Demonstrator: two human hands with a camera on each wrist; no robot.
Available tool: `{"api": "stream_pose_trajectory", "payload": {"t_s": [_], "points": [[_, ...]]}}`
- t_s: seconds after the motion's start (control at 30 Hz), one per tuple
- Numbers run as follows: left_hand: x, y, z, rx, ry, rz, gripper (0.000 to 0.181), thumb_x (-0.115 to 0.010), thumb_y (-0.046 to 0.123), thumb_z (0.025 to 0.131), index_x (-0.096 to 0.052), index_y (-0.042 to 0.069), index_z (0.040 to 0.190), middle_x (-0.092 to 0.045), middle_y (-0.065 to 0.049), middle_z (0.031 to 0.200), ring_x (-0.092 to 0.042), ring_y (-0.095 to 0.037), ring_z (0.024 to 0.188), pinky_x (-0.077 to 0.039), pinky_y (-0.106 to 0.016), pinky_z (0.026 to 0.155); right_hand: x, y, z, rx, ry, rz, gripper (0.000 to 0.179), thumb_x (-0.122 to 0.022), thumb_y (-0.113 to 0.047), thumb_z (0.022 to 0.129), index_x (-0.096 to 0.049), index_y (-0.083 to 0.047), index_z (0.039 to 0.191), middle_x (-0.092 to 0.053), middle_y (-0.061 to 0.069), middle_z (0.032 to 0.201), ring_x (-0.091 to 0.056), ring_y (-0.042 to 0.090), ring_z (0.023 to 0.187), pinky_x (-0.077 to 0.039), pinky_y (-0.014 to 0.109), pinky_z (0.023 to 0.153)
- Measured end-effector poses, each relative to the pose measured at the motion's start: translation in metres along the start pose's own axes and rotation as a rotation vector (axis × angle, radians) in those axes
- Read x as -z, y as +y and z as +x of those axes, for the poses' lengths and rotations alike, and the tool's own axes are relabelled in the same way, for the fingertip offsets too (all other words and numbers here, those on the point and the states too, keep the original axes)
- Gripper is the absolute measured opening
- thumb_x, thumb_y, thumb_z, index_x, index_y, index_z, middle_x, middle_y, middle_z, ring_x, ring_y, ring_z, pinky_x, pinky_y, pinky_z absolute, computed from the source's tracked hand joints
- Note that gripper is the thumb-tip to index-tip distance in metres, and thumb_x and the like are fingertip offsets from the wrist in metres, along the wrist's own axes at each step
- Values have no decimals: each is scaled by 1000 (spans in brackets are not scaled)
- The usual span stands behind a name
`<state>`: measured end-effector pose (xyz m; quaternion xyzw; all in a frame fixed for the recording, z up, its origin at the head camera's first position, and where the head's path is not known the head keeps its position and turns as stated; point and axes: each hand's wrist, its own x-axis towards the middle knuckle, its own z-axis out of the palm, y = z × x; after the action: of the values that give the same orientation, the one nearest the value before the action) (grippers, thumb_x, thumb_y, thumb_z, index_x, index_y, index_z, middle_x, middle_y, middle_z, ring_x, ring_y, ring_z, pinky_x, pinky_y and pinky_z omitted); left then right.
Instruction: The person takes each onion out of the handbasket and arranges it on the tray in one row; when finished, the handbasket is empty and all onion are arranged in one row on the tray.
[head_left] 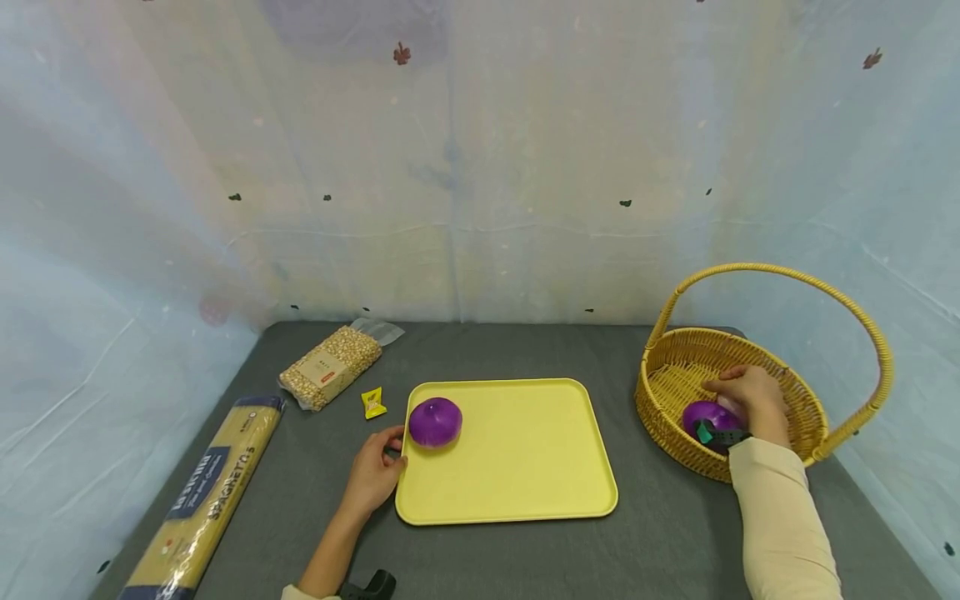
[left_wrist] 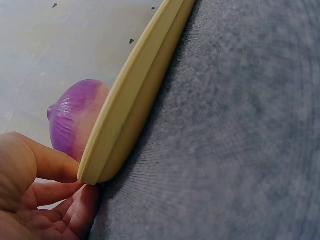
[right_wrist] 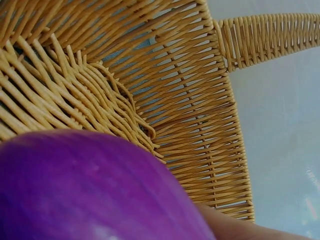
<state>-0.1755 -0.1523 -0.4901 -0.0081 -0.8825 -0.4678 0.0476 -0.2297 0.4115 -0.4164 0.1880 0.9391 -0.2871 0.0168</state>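
A yellow tray (head_left: 517,450) lies on the grey table, with a purple onion (head_left: 435,422) near its left edge. My left hand (head_left: 377,468) pinches the tray's left rim; up close in the left wrist view, finger and thumb meet at the tray's corner (left_wrist: 95,172). On the right, my right hand (head_left: 753,396) reaches down inside a wicker basket (head_left: 675,358). Its fingers hold a second purple onion (head_left: 705,414), which is partly hidden under the hand and the wrist camera. In the right wrist view this onion (right_wrist: 95,187) covers the lower left, with a finger behind it.
A tall looped handle (head_left: 780,271) arches over the basket. Left of the tray lie a small yellow packet (head_left: 372,403), a clear bag of pale beans or grains (head_left: 330,367) and a long spaghetti pack (head_left: 206,500). A pale curtain (head_left: 480,167) hangs behind the table.
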Motion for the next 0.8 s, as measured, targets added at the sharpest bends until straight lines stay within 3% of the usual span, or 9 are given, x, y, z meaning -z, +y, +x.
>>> {"api": "stream_pose_trajectory", "payload": {"t_s": [0.43,0.8], "points": [[2,2,1,-4,1,-5,44,-62,-5,77,-56,-5,121,-56,-12,94,-47,-14,67,-39,-25,60,2,-4,2,37,-7,-12,34,-71,-33,79,-63,0,85,-61,9,78,-54,22,67,-42,34,56],[2,1,-1,-28,5,-2,43,-63,-5,77,-56,-6,120,-57,-12,93,-48,-13,66,-40,-25,60,10,-23,3,176,69,38,39,-67,-34,83,-62,3,94,-61,13,88,-52,23,74,-40,32,62]]}}
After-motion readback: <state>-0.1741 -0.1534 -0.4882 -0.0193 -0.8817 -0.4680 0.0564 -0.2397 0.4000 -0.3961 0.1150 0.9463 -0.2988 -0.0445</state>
